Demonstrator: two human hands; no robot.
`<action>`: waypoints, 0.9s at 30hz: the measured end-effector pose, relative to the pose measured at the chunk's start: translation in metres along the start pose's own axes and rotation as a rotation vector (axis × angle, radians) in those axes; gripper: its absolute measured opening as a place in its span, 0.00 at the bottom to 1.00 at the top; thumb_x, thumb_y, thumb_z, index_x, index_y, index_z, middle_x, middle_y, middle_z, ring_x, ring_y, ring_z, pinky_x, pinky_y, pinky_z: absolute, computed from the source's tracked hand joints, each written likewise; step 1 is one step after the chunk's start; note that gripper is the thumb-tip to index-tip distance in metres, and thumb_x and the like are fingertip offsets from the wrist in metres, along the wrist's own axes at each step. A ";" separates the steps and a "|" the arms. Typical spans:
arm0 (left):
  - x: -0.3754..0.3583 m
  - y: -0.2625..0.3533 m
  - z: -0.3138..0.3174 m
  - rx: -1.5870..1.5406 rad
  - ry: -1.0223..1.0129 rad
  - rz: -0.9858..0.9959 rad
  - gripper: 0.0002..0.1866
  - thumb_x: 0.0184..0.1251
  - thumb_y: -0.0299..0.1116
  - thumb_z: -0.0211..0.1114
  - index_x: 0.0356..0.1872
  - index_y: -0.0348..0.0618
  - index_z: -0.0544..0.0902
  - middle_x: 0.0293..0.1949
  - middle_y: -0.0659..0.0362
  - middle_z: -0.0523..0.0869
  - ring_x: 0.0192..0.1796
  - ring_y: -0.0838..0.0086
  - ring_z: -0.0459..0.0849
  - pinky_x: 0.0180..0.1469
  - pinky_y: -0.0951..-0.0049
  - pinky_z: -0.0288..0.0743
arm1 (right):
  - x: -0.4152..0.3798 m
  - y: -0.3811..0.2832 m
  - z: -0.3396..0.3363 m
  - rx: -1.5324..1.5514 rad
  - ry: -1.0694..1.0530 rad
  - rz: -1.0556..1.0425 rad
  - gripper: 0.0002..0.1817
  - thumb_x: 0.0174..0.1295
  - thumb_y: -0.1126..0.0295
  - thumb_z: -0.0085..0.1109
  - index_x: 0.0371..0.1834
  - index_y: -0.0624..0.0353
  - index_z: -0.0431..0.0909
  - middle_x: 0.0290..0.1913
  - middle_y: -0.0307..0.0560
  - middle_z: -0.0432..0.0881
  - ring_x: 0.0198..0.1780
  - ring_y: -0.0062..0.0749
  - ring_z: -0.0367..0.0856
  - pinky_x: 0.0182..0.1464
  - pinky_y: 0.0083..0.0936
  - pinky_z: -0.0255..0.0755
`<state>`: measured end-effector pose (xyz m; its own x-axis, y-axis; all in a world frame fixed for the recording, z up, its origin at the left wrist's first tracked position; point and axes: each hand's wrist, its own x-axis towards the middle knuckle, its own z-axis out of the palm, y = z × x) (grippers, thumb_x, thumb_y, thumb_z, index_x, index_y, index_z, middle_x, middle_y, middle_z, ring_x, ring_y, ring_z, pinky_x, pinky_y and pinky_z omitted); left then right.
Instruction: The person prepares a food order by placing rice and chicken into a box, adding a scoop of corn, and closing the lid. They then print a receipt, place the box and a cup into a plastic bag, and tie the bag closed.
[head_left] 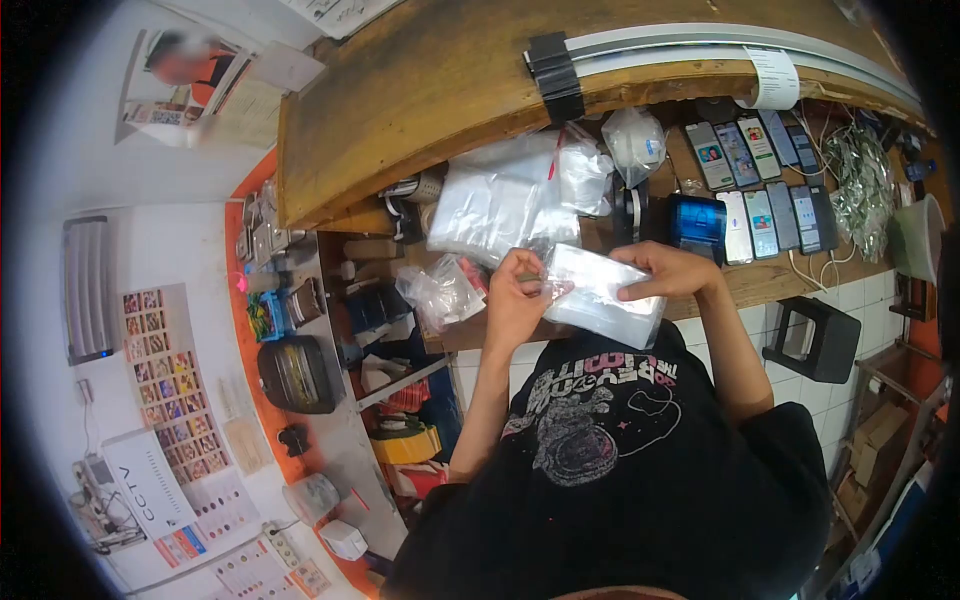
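Note:
In front of my chest I hold a stack of clear plastic bags point(605, 290). My right hand point(672, 272) grips its right side, the thumb lying on top and the fingers underneath. At the upper left corner my left hand point(520, 295) is closed, with fingertips pinching the plastic edge. Just beyond my hands, larger clear plastic bags point(490, 205) lie spread on the wooden counter. A knotted plastic bag point(440, 292) with whitish contents sits left of my left hand. Another tied bag point(634, 143) stands farther back.
Several phones point(762, 222) lie in two rows at the right, near a blue-black device point(697, 228) and loose cables. A wooden shelf point(420, 110) overhangs the counter. A black frame-like stand point(815, 340) is at lower right. Cluttered shelves point(400, 400) stand at the left.

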<state>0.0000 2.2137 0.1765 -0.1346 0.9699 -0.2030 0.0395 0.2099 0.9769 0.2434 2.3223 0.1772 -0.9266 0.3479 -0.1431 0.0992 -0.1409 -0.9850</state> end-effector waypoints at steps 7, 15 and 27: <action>-0.007 -0.004 -0.034 0.215 0.230 -0.014 0.07 0.66 0.22 0.64 0.42 0.30 0.83 0.33 0.59 0.86 0.35 0.82 0.82 0.39 0.81 0.76 | 0.035 0.005 -0.017 -0.050 -0.161 0.015 0.22 0.65 0.60 0.65 0.53 0.66 0.77 0.43 0.41 0.83 0.46 0.19 0.76 0.49 0.23 0.71; -0.014 0.005 -0.051 0.093 0.334 0.029 0.08 0.66 0.20 0.64 0.45 0.30 0.82 0.33 0.60 0.86 0.35 0.85 0.81 0.39 0.87 0.73 | 0.084 0.009 -0.037 0.006 -0.380 0.078 0.19 0.65 0.63 0.65 0.54 0.64 0.75 0.42 0.36 0.80 0.46 0.17 0.74 0.48 0.20 0.71; -0.017 0.009 -0.038 0.073 0.363 0.001 0.15 0.60 0.22 0.72 0.48 0.33 0.81 0.32 0.60 0.87 0.36 0.85 0.83 0.38 0.86 0.74 | 0.073 0.004 -0.013 0.111 -0.297 0.074 0.26 0.65 0.61 0.65 0.60 0.64 0.70 0.49 0.39 0.79 0.51 0.19 0.73 0.54 0.21 0.70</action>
<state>-0.0348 2.1941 0.1911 -0.4764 0.8659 -0.1523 0.1085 0.2298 0.9672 0.1807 2.3592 0.1619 -0.9852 0.0496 -0.1640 0.1457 -0.2615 -0.9541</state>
